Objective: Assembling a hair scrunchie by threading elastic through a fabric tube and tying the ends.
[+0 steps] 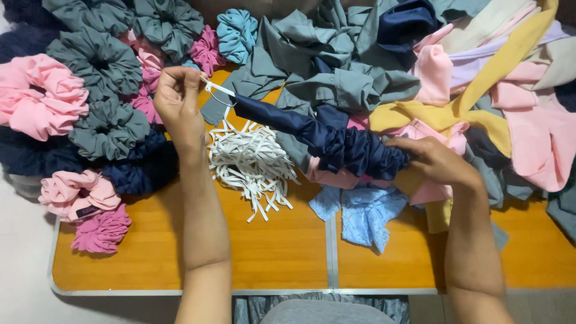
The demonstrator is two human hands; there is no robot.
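Between the two hands a navy fabric tube (324,137) stretches across the counter (276,258), bunched thickly toward the right hand (433,161) and smooth toward the left hand (178,102). The left fingers (187,77) are pinched together on a safety pin (217,93) that carries a strip of white elastic (221,88) out of the tube's near end; the right fingers (401,144) are clamped on the gathered navy folds.

As a judgement, the pin could slip off the elastic, or the far end of the strip could vanish inside the tube if the right-hand grip loosens. The gathers might also twist the strip.

Just below the left fingers lies a loose heap of cut elastic strips (252,162). Left of them, finished scrunchies (99,60) in grey, pink and navy are piled; beyond the right fingers lie fabric pieces (504,72). No box or tray shows; everything lies loose on the counter.
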